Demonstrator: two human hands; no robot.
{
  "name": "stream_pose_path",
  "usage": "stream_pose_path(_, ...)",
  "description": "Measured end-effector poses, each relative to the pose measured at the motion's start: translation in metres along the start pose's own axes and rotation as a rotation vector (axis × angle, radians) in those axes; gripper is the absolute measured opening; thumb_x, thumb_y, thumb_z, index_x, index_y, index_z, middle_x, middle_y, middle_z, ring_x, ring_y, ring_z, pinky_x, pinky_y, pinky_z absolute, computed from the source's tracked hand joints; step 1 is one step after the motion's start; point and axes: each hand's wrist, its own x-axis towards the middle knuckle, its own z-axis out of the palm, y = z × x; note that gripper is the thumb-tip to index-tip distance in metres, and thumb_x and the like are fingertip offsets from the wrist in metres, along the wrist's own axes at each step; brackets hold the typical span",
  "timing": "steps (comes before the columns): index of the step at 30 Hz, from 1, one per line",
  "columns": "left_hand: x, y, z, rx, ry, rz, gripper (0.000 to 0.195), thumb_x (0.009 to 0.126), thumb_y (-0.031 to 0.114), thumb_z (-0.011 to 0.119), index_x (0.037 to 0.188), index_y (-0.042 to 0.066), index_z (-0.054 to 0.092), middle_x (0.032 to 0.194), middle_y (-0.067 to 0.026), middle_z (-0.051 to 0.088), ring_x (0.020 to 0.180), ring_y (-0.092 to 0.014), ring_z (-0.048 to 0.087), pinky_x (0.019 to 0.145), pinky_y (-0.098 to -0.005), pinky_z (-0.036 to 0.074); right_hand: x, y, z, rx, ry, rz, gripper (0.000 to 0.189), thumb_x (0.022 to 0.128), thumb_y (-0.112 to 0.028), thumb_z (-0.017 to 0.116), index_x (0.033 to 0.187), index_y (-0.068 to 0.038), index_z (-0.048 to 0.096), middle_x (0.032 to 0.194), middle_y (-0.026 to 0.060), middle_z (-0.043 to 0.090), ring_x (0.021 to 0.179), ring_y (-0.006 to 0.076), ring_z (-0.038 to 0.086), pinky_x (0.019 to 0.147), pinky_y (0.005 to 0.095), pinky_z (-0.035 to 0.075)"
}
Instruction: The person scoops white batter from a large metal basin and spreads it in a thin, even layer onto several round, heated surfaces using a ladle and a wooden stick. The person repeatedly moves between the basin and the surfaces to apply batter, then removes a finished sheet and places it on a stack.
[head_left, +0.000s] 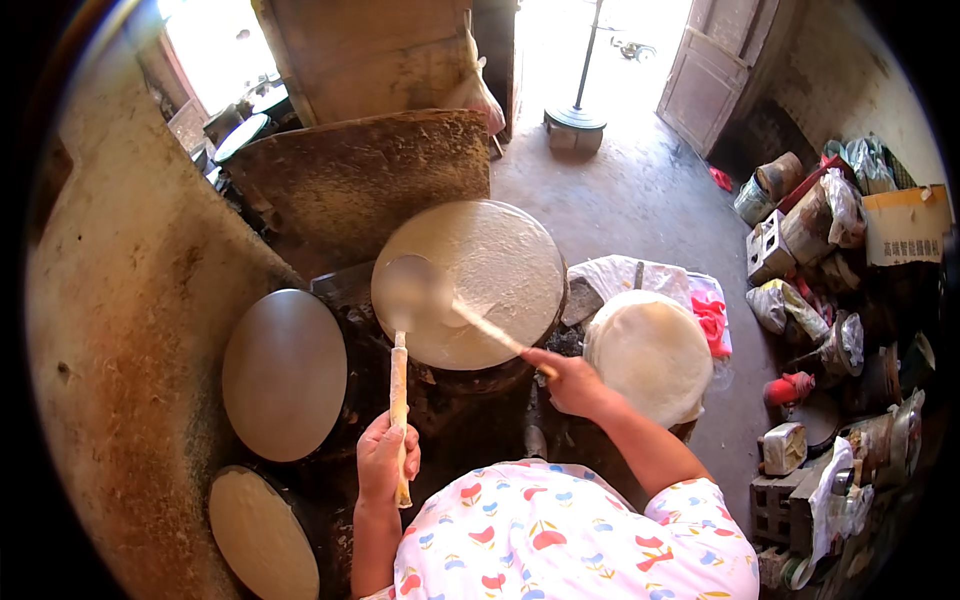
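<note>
Batter or a thin pale pancake covers the round griddle (502, 262) before me. My left hand (386, 455) grips the pale, crusted handle of a ladle-like tool (401, 382). Its round head is blurred above the griddle's left side. My right hand (577, 382) holds a wooden-handled spreader (491, 328), slanting up and left to the pale surface; its far end is partly hidden by the blurred head. Beyond my right hand lies a stack of thin round pancakes (652, 356). Left of my left hand is a smooth grey round surface (285, 375), perhaps another griddle.
Another round pale surface (262, 536) sits lower left, beside the stained wall (150, 337). An upright board (367, 180) stands behind the griddle. Bricks, buckets and a cardboard box (906, 225) crowd the right. A pole on a round base (575, 118) stands near the doorway.
</note>
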Motion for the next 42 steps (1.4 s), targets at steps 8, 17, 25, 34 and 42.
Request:
stream_pose_path(8,0.018,0.008,0.008,0.119,0.026,-0.003,0.014,0.092,0.012,0.045,0.098,0.001,0.052,0.069,-0.0024,0.053,0.043,-0.007,0.047,0.038,-0.0211,0.039,0.033,0.005,-0.021,0.232,-0.042,0.059,0.068,0.079,0.012,0.047,0.137,-0.022,0.054,0.121,0.0107,0.065,0.102,0.0181,0.063,0.083,0.0272,0.049)
stream_pose_path(17,0.027,0.010,0.012,0.255,0.068,-0.045,0.012,0.092,0.011,0.044,0.085,0.004,0.051,0.065,-0.0017,0.052,0.042,-0.008,0.047,0.038,-0.0223,0.039,-0.052,0.041,-0.025,0.469,0.016,0.210,0.068,0.080,0.011,0.046,0.140,-0.021,0.051,0.080,0.0025,0.064,0.064,0.0092,0.058,0.056,0.0232,0.045)
stream_pose_path(25,-0.014,0.020,0.031,-0.209,0.058,-0.349,0.025,0.093,0.010,0.043,0.113,-0.004,0.046,0.070,-0.0045,0.049,0.043,-0.010,0.042,0.037,-0.0234,0.037,-0.072,-0.023,0.027,0.836,-0.340,0.379,0.075,0.081,0.007,0.048,0.147,-0.028,0.039,0.062,-0.0043,0.042,0.046,0.0070,0.037,0.039,0.0241,0.033)
stream_pose_path(34,-0.069,0.034,-0.023,-0.577,-0.076,-0.195,0.037,0.096,0.011,0.041,0.126,-0.011,0.042,0.072,-0.0072,0.049,0.043,-0.010,0.045,0.036,-0.0233,0.041,-0.077,-0.071,0.019,0.152,0.263,-0.467,0.056,0.081,0.011,0.048,0.133,-0.008,0.054,0.122,0.0143,0.063,0.105,0.0205,0.063,0.088,0.0286,0.048)
stream_pose_path(42,-0.084,0.031,-0.059,-0.754,-0.216,-0.245,0.037,0.092,0.011,0.049,0.122,-0.010,0.047,0.069,-0.0048,0.048,0.042,-0.007,0.042,0.037,-0.0215,0.040,-0.045,0.000,0.080,0.119,0.296,-0.190,0.064,0.081,0.011,0.049,0.141,-0.009,0.044,0.117,0.0181,0.064,0.117,0.0268,0.058,0.097,0.0321,0.044)
